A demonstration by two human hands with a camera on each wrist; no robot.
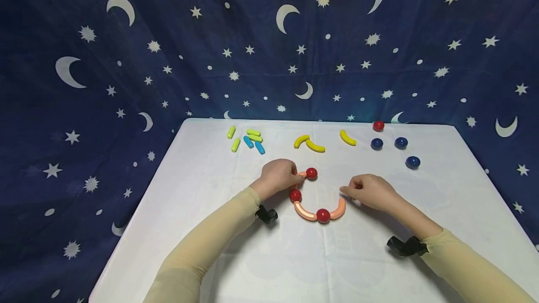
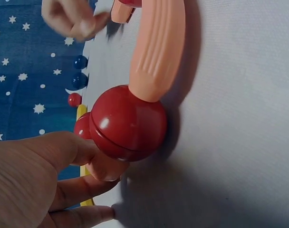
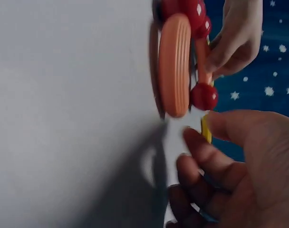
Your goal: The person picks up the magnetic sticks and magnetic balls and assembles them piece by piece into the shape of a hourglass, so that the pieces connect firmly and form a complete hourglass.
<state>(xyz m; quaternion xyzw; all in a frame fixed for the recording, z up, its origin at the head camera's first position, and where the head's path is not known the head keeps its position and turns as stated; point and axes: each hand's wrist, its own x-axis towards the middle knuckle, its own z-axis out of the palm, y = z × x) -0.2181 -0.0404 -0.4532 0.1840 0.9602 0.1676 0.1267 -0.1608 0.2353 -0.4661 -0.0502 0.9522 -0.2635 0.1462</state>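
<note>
A chain of peach curved sticks and red balls makes an open ring on the white table. My left hand [image 1: 278, 176] grips a peach curved stick [image 1: 302, 174] on the ring's left side, largely hidden behind the fingers. One red ball [image 1: 311, 173] sits at that stick's far end and another red ball [image 1: 295, 195] at its near end. From there a peach stick [image 1: 304, 211] leads to a third red ball [image 1: 323, 215], then to a last peach stick [image 1: 338, 209] with a free end. Just beyond that free end, my right hand [image 1: 372, 191] hovers with loosely bent fingers, holding nothing.
Along the back lie several green sticks [image 1: 236, 145], two blue sticks [image 1: 259, 147] and three yellow curved sticks [image 1: 347, 138]. At the back right are a red ball [image 1: 378, 126] and three dark blue balls [image 1: 413, 162]. A star-patterned cloth [image 1: 261, 27] hangs behind the table.
</note>
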